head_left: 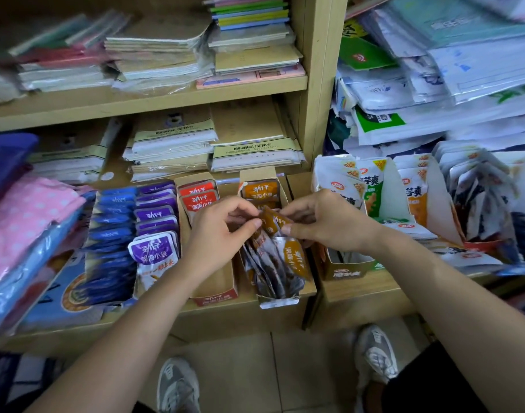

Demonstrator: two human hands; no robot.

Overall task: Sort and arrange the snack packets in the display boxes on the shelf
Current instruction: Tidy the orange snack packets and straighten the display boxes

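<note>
Several cardboard display boxes stand side by side on the low shelf. The middle box [277,301] holds orange snack packets [273,222] leaning in a loose row. My left hand [222,231] and my right hand [323,222] meet above this box, and both pinch the top edges of the orange packets between thumb and fingers. To the left stands a box [216,296] with red packets [198,198] at its back. Further left are purple packets [155,251] and blue packets [112,242].
A green and white box [350,271] of larger snack bags [374,192] sits to the right, with dark packets [478,201] beyond. Stacks of notebooks [171,144] fill the shelves above. A pink dotted bag [25,222] lies at left. My shoes [374,353] stand on the tiled floor.
</note>
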